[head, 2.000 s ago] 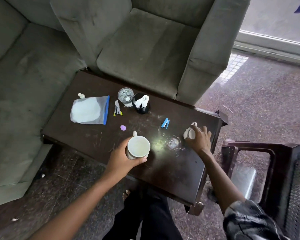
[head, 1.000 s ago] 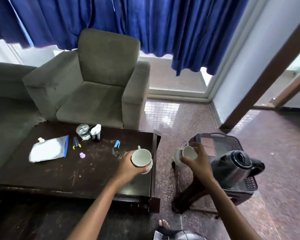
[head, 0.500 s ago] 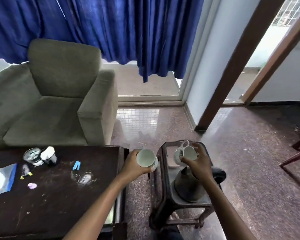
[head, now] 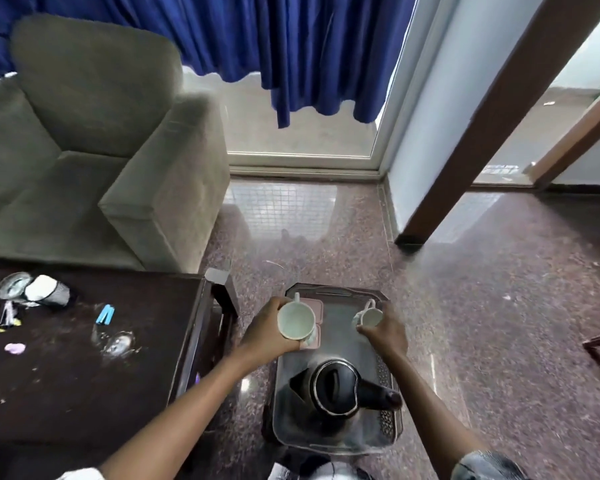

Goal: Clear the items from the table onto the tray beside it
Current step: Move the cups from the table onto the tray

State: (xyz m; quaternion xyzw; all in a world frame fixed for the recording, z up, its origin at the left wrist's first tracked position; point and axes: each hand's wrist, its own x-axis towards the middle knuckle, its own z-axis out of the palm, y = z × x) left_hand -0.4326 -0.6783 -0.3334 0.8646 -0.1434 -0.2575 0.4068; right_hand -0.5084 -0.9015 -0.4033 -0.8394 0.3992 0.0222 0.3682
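Head view: both cups have come off the table (head: 84, 393) and now sit over the far end of the tray (head: 383, 422), beyond the black kettle (head: 333, 386). I see the left hand (head: 267, 332) wrapped round the larger white mug (head: 296, 321) and the right hand (head: 387, 332) gripping the smaller cup (head: 369, 317). Whether they touch down, I cannot tell. Left of both hands, a blue clip (head: 105, 315) and a glass tumbler (head: 13, 285) await fetching.

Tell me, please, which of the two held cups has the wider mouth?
The cup in the left hand, over the tray's left side; its mouth is clearly wider than that of the small cup the right hand holds.
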